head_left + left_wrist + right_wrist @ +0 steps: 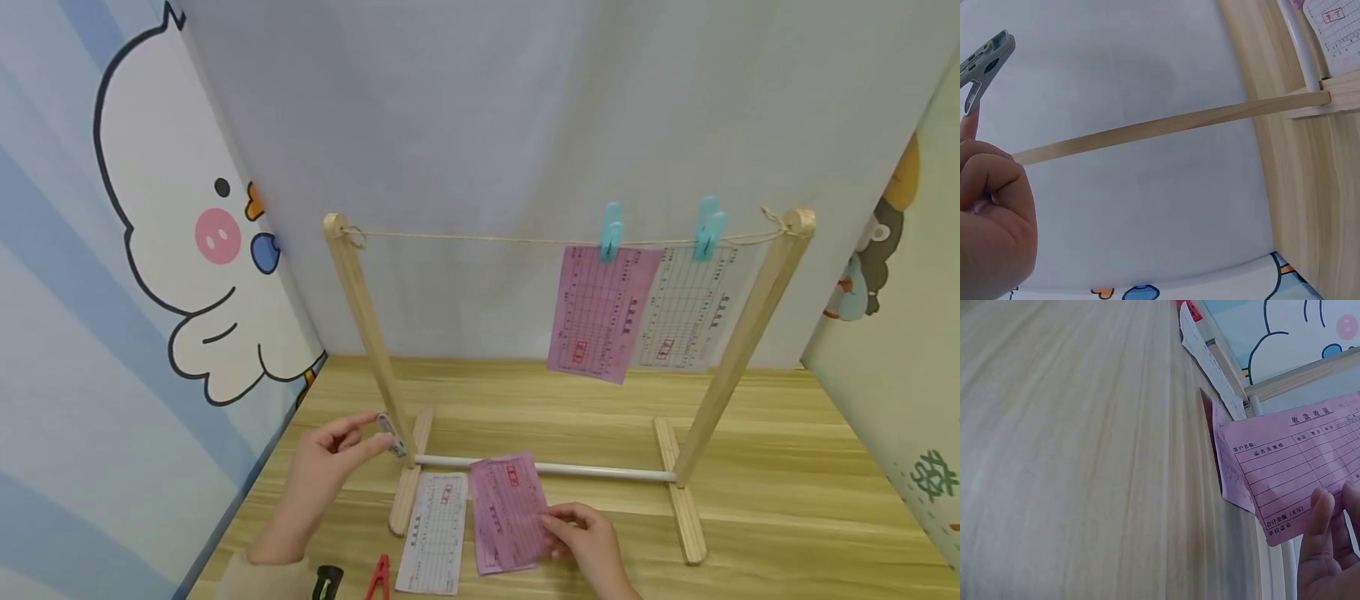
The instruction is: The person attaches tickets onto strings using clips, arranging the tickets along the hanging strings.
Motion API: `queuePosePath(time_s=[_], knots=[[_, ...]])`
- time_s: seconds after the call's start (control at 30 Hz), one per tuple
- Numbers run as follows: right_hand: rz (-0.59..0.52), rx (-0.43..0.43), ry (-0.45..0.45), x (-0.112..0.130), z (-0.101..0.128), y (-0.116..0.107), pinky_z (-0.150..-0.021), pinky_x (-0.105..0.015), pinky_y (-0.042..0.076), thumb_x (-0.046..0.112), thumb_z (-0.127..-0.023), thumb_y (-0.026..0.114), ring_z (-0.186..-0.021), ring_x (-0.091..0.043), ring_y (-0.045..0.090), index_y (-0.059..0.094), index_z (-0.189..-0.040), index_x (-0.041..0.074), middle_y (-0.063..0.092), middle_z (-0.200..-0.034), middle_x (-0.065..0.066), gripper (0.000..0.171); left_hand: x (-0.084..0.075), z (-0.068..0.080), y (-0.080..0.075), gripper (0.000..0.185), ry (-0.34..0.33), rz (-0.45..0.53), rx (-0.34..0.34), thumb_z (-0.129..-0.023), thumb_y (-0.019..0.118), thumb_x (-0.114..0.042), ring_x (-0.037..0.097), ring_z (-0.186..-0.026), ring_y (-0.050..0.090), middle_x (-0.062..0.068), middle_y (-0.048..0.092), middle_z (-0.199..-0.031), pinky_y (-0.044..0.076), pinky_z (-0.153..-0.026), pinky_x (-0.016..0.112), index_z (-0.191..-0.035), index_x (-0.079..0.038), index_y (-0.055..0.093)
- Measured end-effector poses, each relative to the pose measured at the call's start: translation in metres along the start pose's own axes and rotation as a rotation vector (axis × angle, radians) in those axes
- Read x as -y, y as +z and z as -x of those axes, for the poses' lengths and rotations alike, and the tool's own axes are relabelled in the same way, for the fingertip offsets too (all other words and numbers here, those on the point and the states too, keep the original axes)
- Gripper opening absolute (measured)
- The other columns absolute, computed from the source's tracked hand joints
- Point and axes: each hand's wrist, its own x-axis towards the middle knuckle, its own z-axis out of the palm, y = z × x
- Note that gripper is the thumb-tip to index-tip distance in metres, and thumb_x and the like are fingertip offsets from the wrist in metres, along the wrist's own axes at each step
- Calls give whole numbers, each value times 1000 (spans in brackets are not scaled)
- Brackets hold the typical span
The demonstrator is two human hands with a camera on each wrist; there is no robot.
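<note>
My left hand (333, 454) pinches a grey clothespin (390, 434) beside the left post of the wooden rack (367, 321); the left wrist view shows the clothespin (984, 64) at my fingertips. A pink receipt (506, 512) lies on the table in front of the rack's white bar, and my right hand (585, 537) pinches its right edge; in the right wrist view my fingers (1322, 550) lift a pink receipt (1297, 465) by its corner. A white receipt (433, 533) lies flat to its left.
On the rack's string (480, 240), two blue clothespins (611, 229) hold a pink slip (600, 312) and a white slip (686, 308). A red clothespin (379, 579) and a black-green one (327, 582) lie at the near edge. Cartoon-printed walls stand left and right.
</note>
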Motion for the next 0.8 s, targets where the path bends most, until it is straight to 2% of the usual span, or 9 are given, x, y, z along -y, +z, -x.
queuePosePath(time_s=[0.2,0.4,0.53,0.7,0.8], knots=[[-73,-10,-54,11,1,0,-54,-22,54,1,-85,72,-59,-10,64,65,-101,-17,71,-72,-4,25,-14,-3,2,50,36,-8,-8,-85,79,-22,7,-52,20,-4,24,-57,25,-50,22,-130,-5,65],[-94,-24,-72,18,2,0,-55,-23,55,0,-86,71,-59,-11,65,65,-101,-16,73,-75,-3,22,-27,-8,5,50,38,-19,-2,-83,81,-27,9,-50,22,-5,31,-57,25,-49,24,-129,-12,67],[-94,-42,-71,24,2,1,-56,-25,55,0,-86,72,-60,-12,65,67,-100,-14,72,-75,-5,21,-35,-10,6,50,46,-68,-18,-82,82,-33,9,-50,23,-5,35,-59,24,-47,24,-126,-15,69],[-97,-61,-73,32,2,3,-56,-26,55,1,-85,72,-60,-13,66,67,-99,-13,72,-75,-5,21,-45,-12,9,48,99,-104,-22,-79,82,-40,9,-51,23,-5,35,-60,23,-45,23,-121,-18,73],[-114,-60,-87,36,3,4,-55,-25,55,0,-85,72,-60,-12,65,67,-99,-13,71,-74,-3,20,-54,-13,11,44,139,-101,-10,-80,82,-37,9,-50,22,-5,32,-59,22,-45,23,-118,-17,74]])
